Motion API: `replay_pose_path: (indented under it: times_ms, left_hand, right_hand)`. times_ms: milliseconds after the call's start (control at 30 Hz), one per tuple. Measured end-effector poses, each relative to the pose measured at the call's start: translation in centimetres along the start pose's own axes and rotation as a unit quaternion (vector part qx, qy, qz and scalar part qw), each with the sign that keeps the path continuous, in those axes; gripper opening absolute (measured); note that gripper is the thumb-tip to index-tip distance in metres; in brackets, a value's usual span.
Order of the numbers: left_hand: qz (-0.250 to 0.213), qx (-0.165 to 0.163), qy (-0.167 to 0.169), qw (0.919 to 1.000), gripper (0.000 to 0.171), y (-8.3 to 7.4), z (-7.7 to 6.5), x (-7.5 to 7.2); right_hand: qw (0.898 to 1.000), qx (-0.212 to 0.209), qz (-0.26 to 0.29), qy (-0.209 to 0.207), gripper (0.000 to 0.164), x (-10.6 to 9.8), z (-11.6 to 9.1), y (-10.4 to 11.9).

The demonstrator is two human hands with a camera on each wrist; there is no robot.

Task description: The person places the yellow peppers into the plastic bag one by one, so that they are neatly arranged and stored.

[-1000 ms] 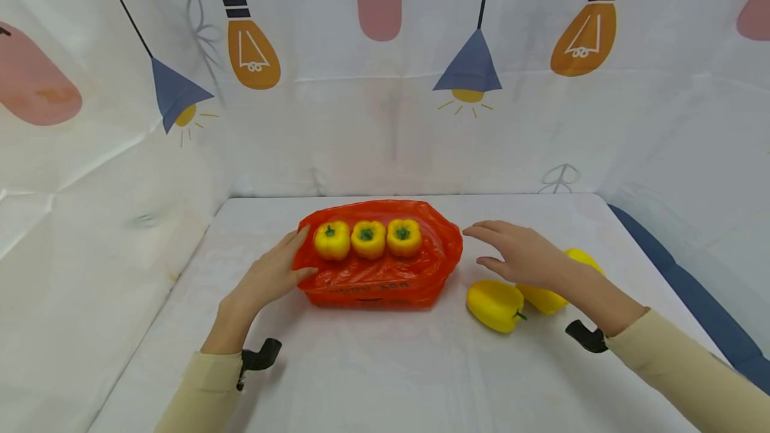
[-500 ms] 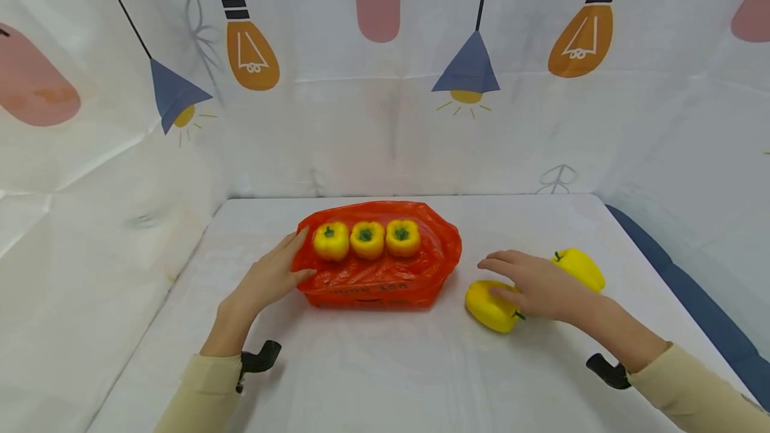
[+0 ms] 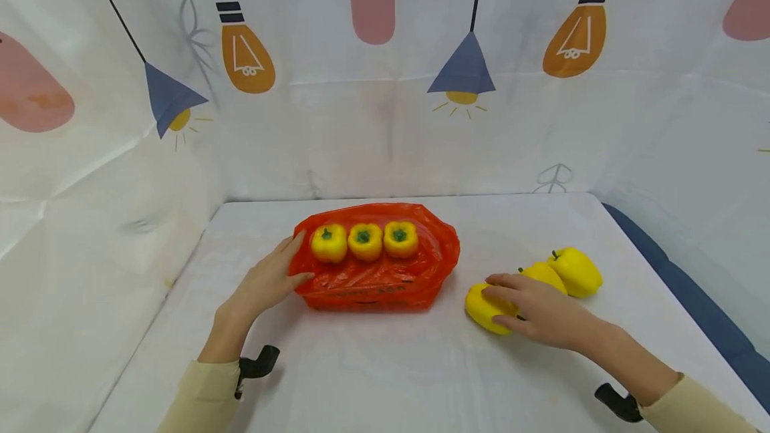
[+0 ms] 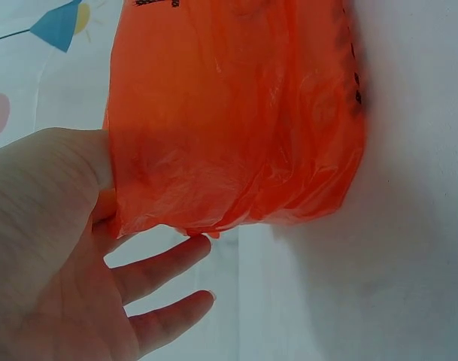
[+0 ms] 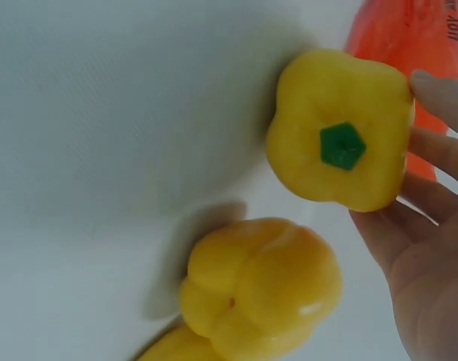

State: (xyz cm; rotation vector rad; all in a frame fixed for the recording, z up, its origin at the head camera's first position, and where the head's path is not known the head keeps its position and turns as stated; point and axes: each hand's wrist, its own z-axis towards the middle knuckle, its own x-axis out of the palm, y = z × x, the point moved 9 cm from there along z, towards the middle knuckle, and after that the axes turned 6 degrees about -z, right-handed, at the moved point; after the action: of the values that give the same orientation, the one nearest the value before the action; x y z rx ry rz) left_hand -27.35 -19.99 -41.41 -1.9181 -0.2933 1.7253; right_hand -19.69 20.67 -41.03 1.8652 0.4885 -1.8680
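A red plastic bag (image 3: 357, 296) is set on the white bench (image 3: 373, 379), approx. mid, w/ 3 small yellow peppers (image 3: 365, 243) lined up in a row inside its rim, green stems shown. Some dark print is seen on bag's front, too blurred to be read. Bag's L side is touched by the L hand (image 3: 265, 279): fingers are held out long & spread, thumb well apart from them. In L wrist view, end of thumb is hidden by bag's film & a fingertip is seen at film's edge; whether film is pinched can't be told. To R of bag, the near pepper (image 3: 480, 308), also yellow, is laid on bench, partly covered by the R hand (image 3: 550, 313). Fingers & thumb of R hand are spread part-wide about it, slightly bent; in R wrist view its side is met by thumb tip, & other fingers are partly hidden behind it, so firm hold or mere touch can't be told. Just beyond R hand, the mid pepper (image 3: 544, 275) & the far pepper (image 3: 575, 272) are placed side by side, both yellow. Behind bench, a white sheet (image 3: 337, 132) w/ printed lamps & bulbs is hung.
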Motion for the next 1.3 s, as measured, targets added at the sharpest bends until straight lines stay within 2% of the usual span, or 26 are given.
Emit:
replay_pose_path:
  times_ms: [400,633,800,1067,1300]
  left_hand:
    - [-0.009,-0.005,-0.002,0.9999,0.086,0.2,-0.1,0.3]
    - [-0.014,0.003,-0.006,0.9999,0.085,0.3,0.0,0.5]
    - [-0.011,0.003,-0.009,0.9999,0.085,0.5,0.1,0.5]
    - [-0.014,0.001,-0.011,0.9999,0.085,0.3,-0.1,0.6]
    - [-0.013,-0.001,-0.015,0.9998,0.085,0.4,-0.3,0.5]
  right_hand:
    - [0.999,0.019,0.034,0.010,0.059,1.5,-0.8,-0.2]
    - [0.996,0.056,0.071,0.012,0.073,3.3,-1.1,-0.6]
    - [0.993,0.078,0.086,-0.008,0.077,4.1,-1.6,-1.0]
    - [0.984,0.135,0.111,-0.044,0.083,4.5,-2.7,-2.0]
    - [0.970,0.173,0.168,-0.035,0.091,4.6,-3.2,-2.5]
